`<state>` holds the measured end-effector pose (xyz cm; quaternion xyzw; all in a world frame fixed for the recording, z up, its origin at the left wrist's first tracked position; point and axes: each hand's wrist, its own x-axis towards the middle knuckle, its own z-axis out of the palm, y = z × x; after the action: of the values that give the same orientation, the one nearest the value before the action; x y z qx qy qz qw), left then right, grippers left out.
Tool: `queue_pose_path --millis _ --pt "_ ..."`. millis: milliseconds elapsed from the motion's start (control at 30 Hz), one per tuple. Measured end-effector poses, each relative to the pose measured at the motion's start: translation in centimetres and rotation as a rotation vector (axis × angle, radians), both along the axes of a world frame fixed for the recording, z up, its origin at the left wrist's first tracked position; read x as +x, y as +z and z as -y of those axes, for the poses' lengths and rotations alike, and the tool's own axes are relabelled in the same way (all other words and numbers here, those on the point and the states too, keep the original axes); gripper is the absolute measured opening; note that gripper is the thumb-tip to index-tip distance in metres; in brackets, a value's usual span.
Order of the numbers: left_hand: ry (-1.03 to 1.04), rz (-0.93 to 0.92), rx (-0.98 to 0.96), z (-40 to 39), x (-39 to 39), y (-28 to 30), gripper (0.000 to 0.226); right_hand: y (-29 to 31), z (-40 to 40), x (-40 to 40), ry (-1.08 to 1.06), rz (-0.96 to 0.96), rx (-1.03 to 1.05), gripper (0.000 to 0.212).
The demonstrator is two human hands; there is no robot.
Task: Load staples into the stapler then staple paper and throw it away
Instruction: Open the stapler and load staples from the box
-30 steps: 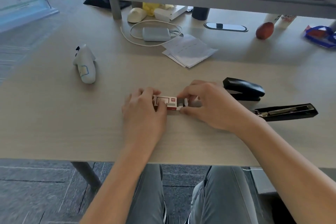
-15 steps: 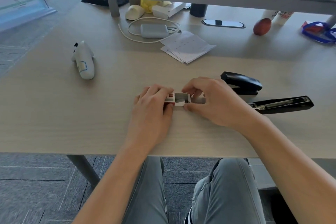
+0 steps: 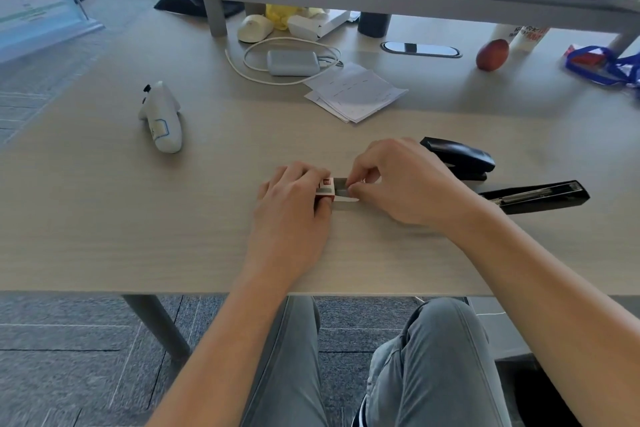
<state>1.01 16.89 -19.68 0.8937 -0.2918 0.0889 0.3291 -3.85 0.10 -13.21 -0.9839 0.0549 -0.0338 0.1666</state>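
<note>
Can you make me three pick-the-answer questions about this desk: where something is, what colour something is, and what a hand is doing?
1. Where is the stapler?
A. right of both hands
B. left of both hands
C. on the floor

2. What colour is the game controller?
A. black
B. white
C. green

3. What is the left hand doing?
A. lying flat and open
B. holding the staple box
C. holding the papers

Answers: 1 A, it lies opened out, past the right hand. 2 B, its shell is white. 3 B, fingers curl round the box.
</note>
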Motion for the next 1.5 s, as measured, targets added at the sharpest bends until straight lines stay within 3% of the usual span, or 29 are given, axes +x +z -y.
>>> queue_pose_path --millis 167,533,867,1133,1300,1400,1500 --pt "0.0 0.008 -0.015 0.0 -0.1 -0.1 0.029 -0.1 -0.3 0.0 0.005 0.014 -0.028 0.01" --pt "0.005 -0.007 -0.009 -0.1 -0.3 0.2 0.039 -0.6 -0.2 -1.5 -0.074 0.315 0.121 0.007" --pt "-0.016 0.013 -0.036 -0.1 -0.5 0.4 0.044 -0.6 2.2 -4.0 -0.197 0.393 0.284 0.02" --pt "-0.017 0.185 -0.121 1.6 -3.2 1.2 0.037 0.0 3.9 -7.3 -0.309 0.423 0.775 0.018" --pt "-0.132 0.12 -0.162 4.9 -7.1 1.2 0.038 0.0 4.8 -8.6 -0.368 0.425 0.878 0.02" --pt "-0.13 0.054 -0.093 6.5 -7.7 1.3 0.041 0.2 5.1 -9.2 -0.423 0.413 1.07 0.021" --pt "-0.112 0.008 -0.015 7.7 -7.9 1.5 0.045 0.3 5.8 -10.0 -0.448 0.408 1.098 0.01"
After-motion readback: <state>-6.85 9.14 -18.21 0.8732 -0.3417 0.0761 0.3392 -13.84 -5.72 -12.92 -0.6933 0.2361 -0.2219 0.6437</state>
